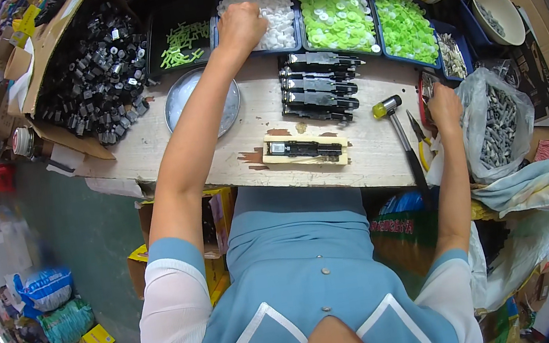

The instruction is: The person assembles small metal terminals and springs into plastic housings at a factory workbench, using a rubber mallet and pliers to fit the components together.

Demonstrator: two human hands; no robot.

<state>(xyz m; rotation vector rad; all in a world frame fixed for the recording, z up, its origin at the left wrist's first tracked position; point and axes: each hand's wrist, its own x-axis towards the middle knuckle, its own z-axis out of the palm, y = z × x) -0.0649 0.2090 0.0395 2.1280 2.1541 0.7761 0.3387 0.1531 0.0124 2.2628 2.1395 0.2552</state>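
My left hand (243,27) is curled closed at the left side of a blue tray of small white plastic parts (270,3); its fingertips, and anything in them, are hidden. On the right, my right hand (444,105) is bent closed beside a narrow red-edged container (425,88), and what its fingers hold cannot be made out. In front of me a dark, long mechanical assembly (303,148) lies in a pale wooden fixture (337,159). Several similar black assemblies (318,85) lie in a stacked row behind it.
A hammer (400,129) and yellow-handled pliers (422,140) lie near my right hand. Beside them sits a plastic bag of grey metal parts (503,129). Trays of green parts (336,12), a round metal dish (174,108) and a cardboard box of black pieces (96,74) line the bench.
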